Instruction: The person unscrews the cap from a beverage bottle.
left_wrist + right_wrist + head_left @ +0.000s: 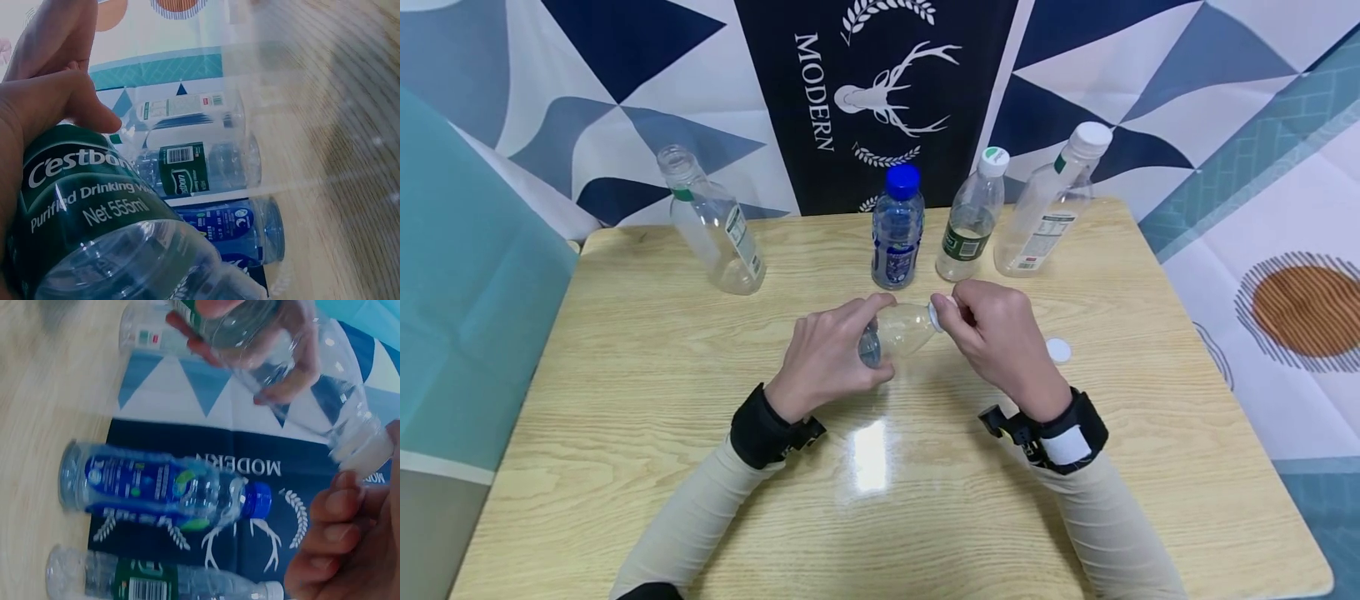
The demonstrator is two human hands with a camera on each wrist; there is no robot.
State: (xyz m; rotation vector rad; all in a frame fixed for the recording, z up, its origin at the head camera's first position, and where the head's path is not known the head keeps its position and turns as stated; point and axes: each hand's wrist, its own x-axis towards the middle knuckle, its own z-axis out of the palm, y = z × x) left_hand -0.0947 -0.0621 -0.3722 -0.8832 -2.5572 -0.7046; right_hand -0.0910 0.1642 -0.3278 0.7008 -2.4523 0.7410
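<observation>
Above the middle of the table, a clear plastic water bottle (pixel 907 329) is held tilted onto its side, its neck toward the right. My left hand (pixel 831 350) grips it around the body; its green label (pixel 81 181) shows in the left wrist view. At the neck, my right hand (pixel 1003 342) pinches the white cap (pixel 370 450) between thumb and fingers. The cap sits at the bottle's mouth; whether it is fully threaded I cannot tell. A second white cap (pixel 1058 350) lies loose on the wood beside my right wrist.
Along the table's (pixel 625 400) back edge stand an uncapped clear bottle (pixel 715 229) at the left, a blue-capped bottle (pixel 898 229), a green-labelled bottle (pixel 973 217) with a white cap, and a larger white-capped bottle (pixel 1048 204). A patterned cloth (pixel 692 75) hangs behind them.
</observation>
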